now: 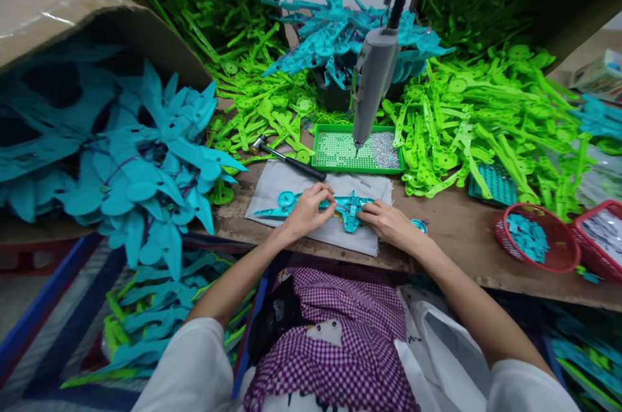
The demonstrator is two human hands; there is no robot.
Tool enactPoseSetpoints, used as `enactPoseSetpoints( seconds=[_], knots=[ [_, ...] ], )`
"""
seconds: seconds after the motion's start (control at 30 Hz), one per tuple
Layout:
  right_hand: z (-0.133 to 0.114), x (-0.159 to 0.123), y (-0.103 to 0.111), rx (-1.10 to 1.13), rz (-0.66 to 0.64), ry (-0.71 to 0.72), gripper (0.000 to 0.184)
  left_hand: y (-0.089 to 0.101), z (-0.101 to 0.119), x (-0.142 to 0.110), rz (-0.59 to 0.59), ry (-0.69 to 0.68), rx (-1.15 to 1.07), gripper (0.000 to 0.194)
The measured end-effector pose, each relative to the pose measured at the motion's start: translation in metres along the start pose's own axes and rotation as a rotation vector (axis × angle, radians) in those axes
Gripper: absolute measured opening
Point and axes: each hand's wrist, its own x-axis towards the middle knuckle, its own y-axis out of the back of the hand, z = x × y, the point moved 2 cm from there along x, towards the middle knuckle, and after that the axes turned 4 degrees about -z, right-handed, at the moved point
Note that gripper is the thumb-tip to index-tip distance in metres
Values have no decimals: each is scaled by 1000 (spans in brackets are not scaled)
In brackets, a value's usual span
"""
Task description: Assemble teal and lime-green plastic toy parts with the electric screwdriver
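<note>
A teal plastic shell point(350, 217), long and narrow with a cross-shaped middle, lies on a white cloth point(362, 242) on the bench. My left hand point(310, 210) is over its left half, thumb and fingers brought together; what they pinch is too small to tell. Thin dark wires show in the shell beside those fingertips. On the right end, my right hand point(387, 221) grips the shell with bent fingers. Just above the cloth, a grey electric screwdriver point(374, 78) hangs tip down. A hammer point(291, 159) with a black handle rests across the cloth's upper edge.
A green tray point(335, 169) of small metal screws stands behind the cloth. Lime-green plastic parts point(451, 120) pile up on both sides. Teal shells point(131, 159) heap at left. Red baskets point(564, 256) sit at right, one with small teal pieces. Below is a crate point(46, 315).
</note>
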Motion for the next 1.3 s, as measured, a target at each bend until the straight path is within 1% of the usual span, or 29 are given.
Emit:
enactPoseSetpoints(
  seconds=[0.07, 0.1, 0.13, 0.17, 0.23, 0.27, 0.37, 0.43, 0.47, 0.53, 0.6, 0.63, 0.7, 0.77, 0.87, 0.97, 1.03, 1.1, 1.2, 1.3],
  knots=[
    [-1, -1, 2, 5, -16, 12, 34, 0, 6, -2, -38, -90, 81, 8],
    [0, -1, 3, 22, -17, 16, 34, 3, 8, -2, -29, -124, 128, 9],
    [0, -2, 4, 48, -11, 15, 33, 7, 7, -3, 15, -132, 177, 10],
    [1, -2, 5, 81, 0, 8, 33, 13, 4, -4, 84, -110, 224, 11],
    [2, -4, 7, 145, 25, -19, 36, 27, -10, -9, 254, 21, 293, 12],
    [2, -4, 8, 166, 31, -30, 38, 32, -17, -14, 275, 75, 307, 13],
    [-1, -9, 10, 138, 36, -17, 42, 39, -35, -31, 248, 158, 286, 15],
    [-7, -16, 13, 50, 102, -30, 38, 38, -42, -41, 247, 212, 249, 17],
    [-10, -22, 14, -1, 156, -69, 35, 37, -44, -45, 249, 239, 235, 18],
    [-16, -33, 13, -101, 239, -197, 30, 34, -45, -48, 243, 271, 232, 19],
    [-22, -42, 10, -184, 261, -315, 25, 32, -46, -47, 225, 268, 251, 18],
    [-25, -43, 8, -216, 260, -351, 22, 33, -46, -45, 215, 261, 258, 18],
    [-28, -41, 7, -246, 272, -385, 21, 34, -46, -41, 190, 254, 262, 17],
    [-28, -32, 10, -239, 284, -400, 22, 37, -46, -39, 168, 259, 260, 17],
    [-25, -17, 19, -227, 242, -424, 24, 41, -47, -37, 144, 254, 267, 15],
    [-21, -16, 24, -275, 217, -470, 23, 41, -48, -37, 87, 218, 275, 13],
    [-20, -29, 21, -337, 253, -531, 21, 38, -48, -38, 63, 195, 277, 14],
    [-19, -48, 14, -372, 317, -602, 20, 36, -47, -38, 66, 186, 276, 15],
    [-17, -74, -1, -343, 448, -692, 20, 31, -44, -37, 71, 190, 285, 17],
    [-19, -94, -16, -324, 592, -786, 23, 29, -43, -35, 62, 193, 305, 17]
  ],
)
